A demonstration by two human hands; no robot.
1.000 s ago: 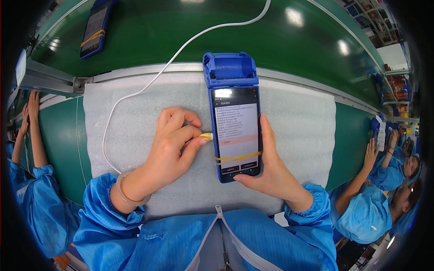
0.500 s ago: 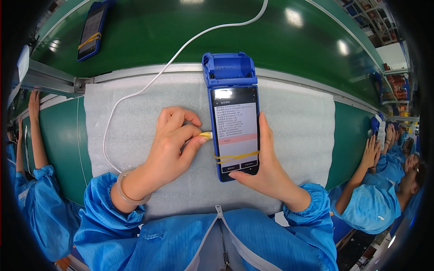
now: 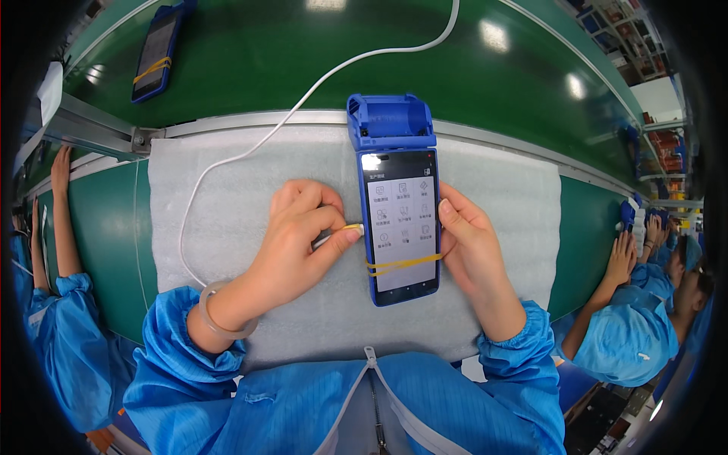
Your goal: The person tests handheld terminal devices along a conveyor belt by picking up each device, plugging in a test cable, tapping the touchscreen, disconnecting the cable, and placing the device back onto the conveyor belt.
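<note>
A blue handheld payment terminal (image 3: 404, 201) is held above a white foam mat, its printer bay open at the top and its screen lit with a grid of icons. Yellow rubber bands cross the lower part of the screen. My right hand (image 3: 472, 235) grips the terminal's right side, thumb at the edge of the screen. At the left side, my left hand (image 3: 303, 235) pinches the yellow-banded plug of a white cable (image 3: 262, 142). The plug's tip meets the terminal's left edge; how far it sits in the port cannot be made out.
The white foam mat (image 3: 500, 197) covers the bench in front of me. Behind a metal rail, a green surface (image 3: 243, 68) carries another blue terminal (image 3: 154, 61) with yellow bands. People in blue smocks sit left and right, a co-worker's hands (image 3: 623, 258) on the bench at right.
The screen has switched from a text page to an icon grid. My right thumb has moved from the screen's bottom up to its right edge. The plug stays at the left side.
</note>
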